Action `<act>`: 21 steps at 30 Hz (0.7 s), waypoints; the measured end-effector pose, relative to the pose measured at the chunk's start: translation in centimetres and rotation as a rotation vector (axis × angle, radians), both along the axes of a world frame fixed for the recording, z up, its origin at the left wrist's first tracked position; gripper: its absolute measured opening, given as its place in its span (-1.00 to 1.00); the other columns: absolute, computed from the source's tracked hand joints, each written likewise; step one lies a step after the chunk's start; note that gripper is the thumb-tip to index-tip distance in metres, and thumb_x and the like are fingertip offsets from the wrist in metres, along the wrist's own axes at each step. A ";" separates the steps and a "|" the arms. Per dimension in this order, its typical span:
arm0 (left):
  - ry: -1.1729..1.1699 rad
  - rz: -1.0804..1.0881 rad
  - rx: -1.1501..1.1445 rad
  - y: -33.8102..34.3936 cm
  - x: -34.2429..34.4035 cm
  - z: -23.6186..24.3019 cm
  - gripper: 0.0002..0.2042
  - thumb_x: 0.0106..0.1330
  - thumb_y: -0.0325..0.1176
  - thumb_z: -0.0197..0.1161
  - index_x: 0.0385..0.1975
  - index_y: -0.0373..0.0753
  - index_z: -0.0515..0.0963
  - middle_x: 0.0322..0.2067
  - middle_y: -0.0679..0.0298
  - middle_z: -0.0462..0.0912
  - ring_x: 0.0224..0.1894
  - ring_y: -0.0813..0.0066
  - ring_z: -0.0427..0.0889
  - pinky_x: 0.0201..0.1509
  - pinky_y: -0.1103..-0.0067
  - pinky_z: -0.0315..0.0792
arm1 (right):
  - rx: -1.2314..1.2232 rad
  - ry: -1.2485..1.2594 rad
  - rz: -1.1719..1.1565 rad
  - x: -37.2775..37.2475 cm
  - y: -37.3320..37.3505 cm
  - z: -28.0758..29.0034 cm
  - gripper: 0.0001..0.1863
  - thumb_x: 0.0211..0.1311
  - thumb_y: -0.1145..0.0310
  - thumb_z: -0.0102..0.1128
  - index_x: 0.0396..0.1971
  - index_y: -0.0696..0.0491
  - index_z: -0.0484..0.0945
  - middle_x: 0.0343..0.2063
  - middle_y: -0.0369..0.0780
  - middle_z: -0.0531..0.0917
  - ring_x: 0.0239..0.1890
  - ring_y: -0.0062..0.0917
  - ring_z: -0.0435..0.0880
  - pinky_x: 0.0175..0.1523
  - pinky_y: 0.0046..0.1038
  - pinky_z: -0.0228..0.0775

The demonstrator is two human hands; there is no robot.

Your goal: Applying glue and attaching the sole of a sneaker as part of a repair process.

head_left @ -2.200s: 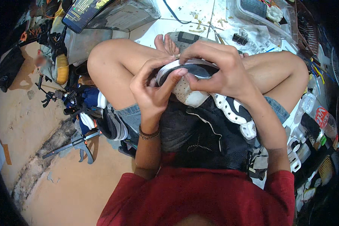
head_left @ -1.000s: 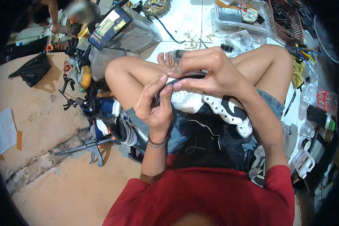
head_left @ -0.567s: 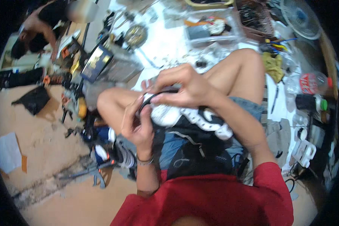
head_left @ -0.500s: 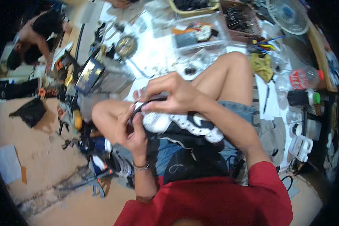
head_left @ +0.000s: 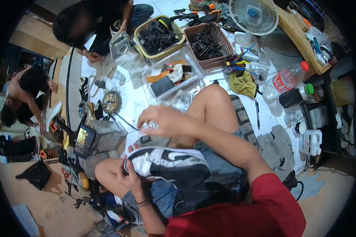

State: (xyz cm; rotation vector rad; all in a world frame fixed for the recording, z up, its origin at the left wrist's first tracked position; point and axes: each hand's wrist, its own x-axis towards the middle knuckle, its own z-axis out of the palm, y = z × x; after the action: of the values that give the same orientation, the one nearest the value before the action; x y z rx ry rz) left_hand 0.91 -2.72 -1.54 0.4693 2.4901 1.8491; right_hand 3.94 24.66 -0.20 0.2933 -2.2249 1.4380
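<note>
Sneaker (head_left: pixel 168 164), black and white, lies across our lap, its toe end cupped in our left hand (head_left: pixel 131 178), grip closed on it. Our right hand (head_left: pixel 162 120) is raised at 12 o'clock of it, fingers pinched on a thin dark rod (head_left: pixel 124 121). At 12 o'clock on the floor: a clear tub (head_left: pixel 174 77), two baskets of dark parts, a white fan (head_left: pixel 254 15). Other people crouch at 10 o'clock.
</note>
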 end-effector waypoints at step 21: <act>0.054 0.005 -0.165 0.5 -2.9 -3.0 -0.82 0.32 -0.43 0.24 -0.20 -0.43 0.59 -0.29 0.13 0.60 -0.20 0.35 0.55 -0.01 0.48 0.40 | 0.869 -1.027 -0.263 -8.3 36.5 -5.6 -0.85 -0.25 0.51 0.45 -0.54 0.12 0.71 -0.48 -0.09 0.73 -0.39 -0.23 0.73 -0.26 -0.27 0.57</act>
State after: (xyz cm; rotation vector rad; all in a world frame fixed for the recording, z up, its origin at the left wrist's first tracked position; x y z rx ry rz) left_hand -2.01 -2.19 -4.54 0.5140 2.6518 1.6350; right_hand -4.38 61.14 -5.85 -0.6050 -3.4341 0.3650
